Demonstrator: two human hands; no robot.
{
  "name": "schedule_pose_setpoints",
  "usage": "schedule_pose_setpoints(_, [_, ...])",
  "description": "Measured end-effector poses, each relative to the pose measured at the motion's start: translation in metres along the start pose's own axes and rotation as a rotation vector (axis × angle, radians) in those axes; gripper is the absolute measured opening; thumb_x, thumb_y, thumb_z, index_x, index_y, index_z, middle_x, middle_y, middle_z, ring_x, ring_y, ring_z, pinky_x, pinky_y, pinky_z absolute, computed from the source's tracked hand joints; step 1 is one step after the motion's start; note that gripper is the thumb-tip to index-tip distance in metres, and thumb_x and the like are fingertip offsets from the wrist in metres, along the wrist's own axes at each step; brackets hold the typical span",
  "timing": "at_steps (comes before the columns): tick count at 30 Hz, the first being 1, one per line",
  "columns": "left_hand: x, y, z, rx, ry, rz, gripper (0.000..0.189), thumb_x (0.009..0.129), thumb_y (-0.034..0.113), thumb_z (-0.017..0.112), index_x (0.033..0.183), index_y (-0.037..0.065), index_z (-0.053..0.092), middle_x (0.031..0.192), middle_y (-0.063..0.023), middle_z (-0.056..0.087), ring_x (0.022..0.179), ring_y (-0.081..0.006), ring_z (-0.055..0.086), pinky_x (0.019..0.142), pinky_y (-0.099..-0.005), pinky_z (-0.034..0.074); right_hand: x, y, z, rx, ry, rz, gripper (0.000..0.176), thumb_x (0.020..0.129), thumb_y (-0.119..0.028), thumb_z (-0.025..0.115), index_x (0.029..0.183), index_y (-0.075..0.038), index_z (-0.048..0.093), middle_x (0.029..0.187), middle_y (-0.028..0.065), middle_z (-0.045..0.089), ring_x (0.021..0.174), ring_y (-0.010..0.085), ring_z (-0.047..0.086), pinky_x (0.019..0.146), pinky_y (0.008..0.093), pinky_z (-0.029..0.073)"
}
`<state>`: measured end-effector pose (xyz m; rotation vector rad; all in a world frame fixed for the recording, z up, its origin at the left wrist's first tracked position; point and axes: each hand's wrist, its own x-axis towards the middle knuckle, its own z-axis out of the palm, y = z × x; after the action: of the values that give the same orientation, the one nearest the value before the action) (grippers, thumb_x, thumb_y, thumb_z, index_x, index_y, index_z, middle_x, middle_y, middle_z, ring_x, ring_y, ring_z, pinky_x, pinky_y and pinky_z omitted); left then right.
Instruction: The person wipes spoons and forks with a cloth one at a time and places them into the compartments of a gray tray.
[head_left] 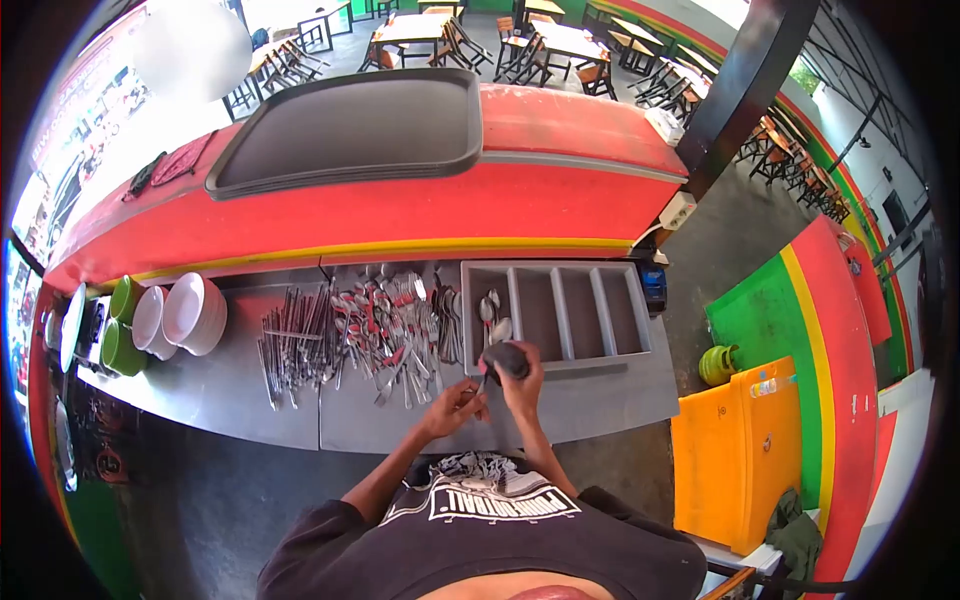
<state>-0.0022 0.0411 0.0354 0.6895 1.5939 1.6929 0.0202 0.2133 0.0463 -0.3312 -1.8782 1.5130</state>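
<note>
My left hand (455,408) is closed, its fingers pinched on the thin handle of a spoon. My right hand (522,382) is closed around a bunched dark cloth (506,360), which wraps the spoon's middle. A pale spoon bowl (502,329) shows just beyond the cloth; it appears to belong to the held spoon. Both hands are at the near edge of a grey cutlery tray (605,360) with several long compartments. Spoons (488,308) lie in its leftmost compartment. Left of the tray, a loose pile of spoons and forks (395,325) covers part of the metal counter (375,425).
More cutlery (290,340) lies farther left, near stacked white bowls (195,315) and green bowls (122,345). A red ledge (570,125) behind the counter bears stacked dark serving trays (350,125). To the right stand an orange cabinet (735,450) and a green gas cylinder (716,365).
</note>
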Motion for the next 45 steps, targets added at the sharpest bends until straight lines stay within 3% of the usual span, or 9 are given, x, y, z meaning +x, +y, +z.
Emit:
schedule_pose_setpoints(3, [-0.004,-0.006,-0.011,-0.025,0.006,-0.003,0.021,0.102,0.02,0.051,0.107,0.001,0.046,0.082,-0.0093,0.068,0.075,-0.0131,0.062,0.072,-0.0291,0.05,0.003,-0.012,0.009,-0.012,-0.181,-0.063,0.037,0.067,0.001,0.077,0.102,-0.004,0.066,0.102,0.0103,0.063,0.098,0.0238,0.062,0.088,0.0332,0.048])
schedule_pose_setpoints(14, [0.01,0.001,0.015,-0.022,-0.118,-0.061,0.021,0.101,0.019,0.052,0.107,0.0,0.046,0.08,-0.009,0.067,0.075,-0.014,0.062,0.073,-0.0294,0.05,0.029,0.005,-0.012,-0.101,-0.035,-0.032,0.034,0.07,-0.001,0.077,0.102,-0.005,0.066,0.101,0.01,0.061,0.094,0.0249,0.062,0.083,0.0341,0.049])
schedule_pose_setpoints(21, [0.031,0.009,0.01,0.026,-0.139,-0.06,0.021,0.101,0.019,0.052,0.105,-0.001,0.049,0.077,-0.008,0.067,0.074,-0.0136,0.063,0.072,-0.03,0.05,0.036,0.014,-0.025,-0.093,0.018,0.014,0.033,0.073,0.002,0.074,0.104,-0.002,0.065,0.102,0.0079,0.064,0.096,0.0189,0.062,0.086,0.0311,0.049])
schedule_pose_setpoints(31, [0.032,0.009,0.008,0.042,-0.048,-0.059,0.021,0.101,0.02,0.052,0.103,0.0,0.048,0.077,-0.0085,0.068,0.074,-0.0136,0.064,0.072,-0.0297,0.05,0.047,0.02,-0.021,-0.058,-0.088,-0.002,0.033,0.073,0.003,0.074,0.104,-0.002,0.065,0.1,0.0074,0.064,0.096,0.0177,0.063,0.085,0.03,0.049])
schedule_pose_setpoints(34, [0.028,0.015,0.008,0.071,-0.04,-0.068,0.021,0.101,0.02,0.052,0.103,0.0,0.048,0.077,-0.0083,0.068,0.074,-0.0139,0.065,0.072,-0.0297,0.05,0.048,0.021,-0.016,-0.033,-0.136,0.005,0.036,0.071,0.001,0.076,0.105,-0.004,0.065,0.103,0.0094,0.063,0.096,0.0219,0.062,0.086,0.0326,0.048])
schedule_pose_setpoints(40, [0.026,0.01,0.002,0.105,-0.056,-0.02,0.021,0.101,0.021,0.053,0.103,0.0,0.05,0.076,-0.0083,0.068,0.073,-0.0141,0.065,0.072,-0.0299,0.049,0.045,0.02,-0.01,-0.056,-0.031,0.051,0.035,0.071,0.001,0.076,0.104,-0.004,0.065,0.103,0.0089,0.061,0.097,0.0229,0.061,0.086,0.0332,0.048])
schedule_pose_setpoints(45, [0.025,0.029,0.001,0.128,-0.029,-0.063,0.021,0.1,0.02,0.054,0.104,-0.001,0.051,0.077,-0.0087,0.068,0.076,-0.0145,0.065,0.074,-0.0298,0.049,0.046,0.011,-0.015,-0.103,0.197,-0.021,0.031,0.074,0.003,0.071,0.104,-0.002,0.064,0.103,0.0078,0.061,0.098,0.0191,0.059,0.088,0.032,0.047])
